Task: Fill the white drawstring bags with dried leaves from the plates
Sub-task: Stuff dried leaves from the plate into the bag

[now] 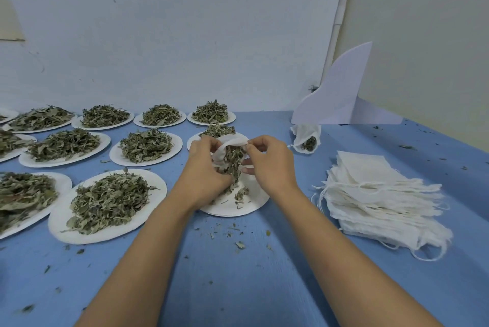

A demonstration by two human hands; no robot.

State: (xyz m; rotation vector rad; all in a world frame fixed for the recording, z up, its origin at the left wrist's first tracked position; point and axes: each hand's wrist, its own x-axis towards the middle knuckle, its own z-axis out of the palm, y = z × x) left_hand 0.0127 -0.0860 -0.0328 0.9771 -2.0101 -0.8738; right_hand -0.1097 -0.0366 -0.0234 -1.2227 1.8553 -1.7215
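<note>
My left hand (203, 168) holds a clump of dried leaves (232, 160) and presses it into the mouth of a white drawstring bag (232, 140). My right hand (270, 162) pinches the bag's rim and holds it wide. Both hands hover above a nearly bare white plate (254, 202) with a few leaf bits on it. A stack of flat white drawstring bags (381, 194) lies to the right. One filled bag (307, 139) leans at the back right.
Several white plates heaped with dried leaves (108, 202) cover the blue table (238, 273) at left and behind. A white folded card (341, 96) stands at the back right against the wall. Leaf crumbs litter the table.
</note>
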